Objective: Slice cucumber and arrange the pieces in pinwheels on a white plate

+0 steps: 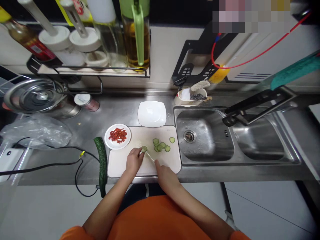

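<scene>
My left hand [134,161] is closed, its fingertips pinching a cucumber piece [144,149] over the white cutting board [120,166]. My right hand [167,176] grips a knife [150,156], its narrow blade seen almost edge-on and its tip at that piece. The handle is hidden in the fist. To the right on the board lie several cucumber slices [160,146], some overlapping, with one slice [172,140] apart. A white plate of chopped red pieces [118,135] rests at the board's upper left corner. Left of the board lies a long whole cucumber [102,166].
A white dish [152,114] stands behind the board. On the right is a double sink [205,133] with a black faucet [257,106]. A lidded pot [42,96], a plastic bag [35,130] and black cables [50,166] are at left. Above hangs a seasoning rack [100,72].
</scene>
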`<state>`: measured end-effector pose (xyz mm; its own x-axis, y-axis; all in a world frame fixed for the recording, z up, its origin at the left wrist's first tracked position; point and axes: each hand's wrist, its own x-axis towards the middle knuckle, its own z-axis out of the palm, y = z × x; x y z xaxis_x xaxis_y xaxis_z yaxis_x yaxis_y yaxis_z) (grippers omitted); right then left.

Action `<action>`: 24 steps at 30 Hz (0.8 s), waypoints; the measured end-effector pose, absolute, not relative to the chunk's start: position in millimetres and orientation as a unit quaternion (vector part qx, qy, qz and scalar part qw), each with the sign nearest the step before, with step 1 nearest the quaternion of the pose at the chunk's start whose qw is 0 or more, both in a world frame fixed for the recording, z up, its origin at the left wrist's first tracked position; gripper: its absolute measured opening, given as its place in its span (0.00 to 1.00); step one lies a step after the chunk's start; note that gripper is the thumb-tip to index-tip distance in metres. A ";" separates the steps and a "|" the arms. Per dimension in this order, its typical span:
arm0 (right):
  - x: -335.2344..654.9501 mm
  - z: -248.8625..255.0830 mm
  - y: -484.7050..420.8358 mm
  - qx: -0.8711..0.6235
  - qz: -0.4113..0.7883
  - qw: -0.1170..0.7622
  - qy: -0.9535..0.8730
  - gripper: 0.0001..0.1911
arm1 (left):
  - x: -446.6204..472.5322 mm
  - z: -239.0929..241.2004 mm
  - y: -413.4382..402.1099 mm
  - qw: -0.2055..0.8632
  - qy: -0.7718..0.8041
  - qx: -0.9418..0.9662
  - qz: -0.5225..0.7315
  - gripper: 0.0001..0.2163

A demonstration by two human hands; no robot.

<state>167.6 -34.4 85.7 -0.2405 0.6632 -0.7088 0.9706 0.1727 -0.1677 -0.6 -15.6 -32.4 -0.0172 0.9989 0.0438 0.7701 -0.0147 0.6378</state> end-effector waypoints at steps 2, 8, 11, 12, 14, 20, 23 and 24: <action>167.1 84.8 -34.1 0.566 -0.308 0.244 0.725 0.23 | -0.9 -33.1 -15.5 0.222 0.664 0.666 0.258 0.09; 162.6 82.7 -32.3 0.574 -0.325 0.250 0.709 0.22 | -0.8 -33.9 -15.1 0.230 0.666 0.658 0.266 0.09; 162.5 79.3 -34.0 0.575 -0.334 0.237 0.709 0.23 | -0.5 -32.6 -14.7 0.233 0.671 0.655 0.259 0.09; 163.4 78.6 -35.0 0.574 -0.339 0.232 0.708 0.24 | -0.4 -32.0 -14.6 0.234 0.673 0.653 0.256 0.09; 166.9 79.2 -37.3 0.574 -0.351 0.227 0.704 0.25 | -0.3 -30.8 -14.3 0.237 0.677 0.650 0.249 0.10; 185.9 96.1 -45.6 0.584 -0.376 0.271 0.667 0.25 | 0.8 -27.7 -11.0 0.247 0.686 0.643 0.233 0.09; 196.7 100.3 -51.1 0.580 -0.386 0.279 0.661 0.26 | 3.1 -24.5 -8.0 0.248 0.698 0.630 0.233 0.09; 200.2 100.0 -53.1 0.581 -0.385 0.275 0.662 0.27 | 4.2 -22.9 -7.2 0.251 0.702 0.625 0.234 0.09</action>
